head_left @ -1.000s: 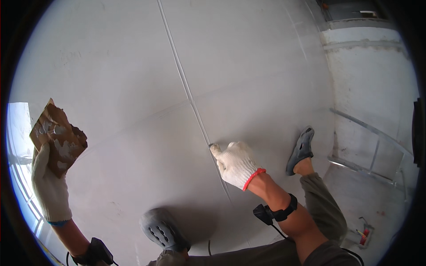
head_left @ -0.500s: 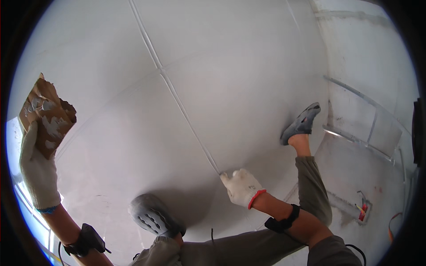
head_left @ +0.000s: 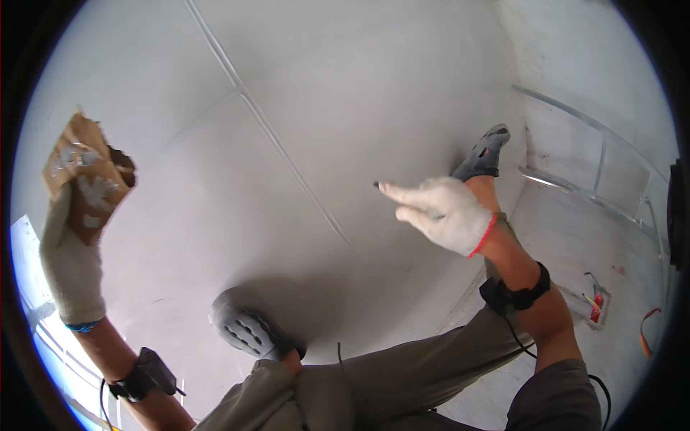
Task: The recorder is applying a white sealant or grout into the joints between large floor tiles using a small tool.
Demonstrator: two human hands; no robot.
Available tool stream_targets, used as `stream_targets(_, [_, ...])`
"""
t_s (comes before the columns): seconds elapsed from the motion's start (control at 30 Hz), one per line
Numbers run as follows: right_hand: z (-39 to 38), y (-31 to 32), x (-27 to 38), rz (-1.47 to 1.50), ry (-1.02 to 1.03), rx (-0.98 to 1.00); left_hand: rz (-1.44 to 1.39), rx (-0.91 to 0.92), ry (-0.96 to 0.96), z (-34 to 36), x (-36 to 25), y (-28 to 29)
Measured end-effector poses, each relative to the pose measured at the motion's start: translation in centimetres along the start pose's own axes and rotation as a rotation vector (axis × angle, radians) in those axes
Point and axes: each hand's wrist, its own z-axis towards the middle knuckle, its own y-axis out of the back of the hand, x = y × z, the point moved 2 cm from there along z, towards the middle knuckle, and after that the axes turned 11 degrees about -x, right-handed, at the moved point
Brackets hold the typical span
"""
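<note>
A torn brown cardboard piece (head_left: 97, 190) with pale grey smears is in my gloved left hand (head_left: 72, 269), gripped at the lower left. My right hand (head_left: 445, 215), in a white glove with red cuff, is off the pale grey surface (head_left: 172, 215), index finger stretched out and thumb apart. A small dark bit is on that fingertip; I cannot make out what. A long double-lined groove (head_left: 277, 144) crosses the surface to the left of this hand, with a fainter line crossing it.
My grey clogs (head_left: 241, 320) rest on the surface, one low centre, the other upper right. A metal frame (head_left: 575, 111) lines the pale wall at right. Below it are a red box (head_left: 595, 307) with wires and an orange strap (head_left: 643, 334). Bright light shows at far left.
My right hand has left the groove and risen up and rightward, its index finger stretched out. The view has shifted, and the groove now appears further left.
</note>
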Motion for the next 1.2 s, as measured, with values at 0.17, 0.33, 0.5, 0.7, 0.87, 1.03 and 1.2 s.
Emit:
stream_targets(0.17, [-0.4,4.9,6.1,0.096,0.469,-0.499,-0.324,0.131,0.26,-6.1,-3.3,-3.5])
stream_targets(0.33, [-0.5,6.8,13.3,0.053,0.643,-0.508,-0.59,0.306,0.459,-10.3,-4.9,-1.6])
stream_targets(0.5, [5.6,16.1,20.8,-0.237,0.863,-0.385,-0.513,0.403,0.453,-5.0,-8.7,-2.0])
stream_targets(0.7, [9.6,19.3,26.4,-0.575,1.237,-0.306,-0.1,0.713,0.275,-1.8,-13.2,-3.7])
stream_targets(0.87, [14.0,16.7,26.8,-0.697,1.522,-0.292,0.055,0.664,0.193,-1.9,-14.0,-4.2])
stream_targets(1.03, [14.7,17.8,27.7,-0.669,1.719,-0.316,0.077,0.511,0.168,-4.3,-15.4,-3.6])
stream_targets(1.2, [17.9,18.6,27.5,-0.693,1.883,-0.31,0.017,0.294,0.286,-9.6,-13.3,-3.8])
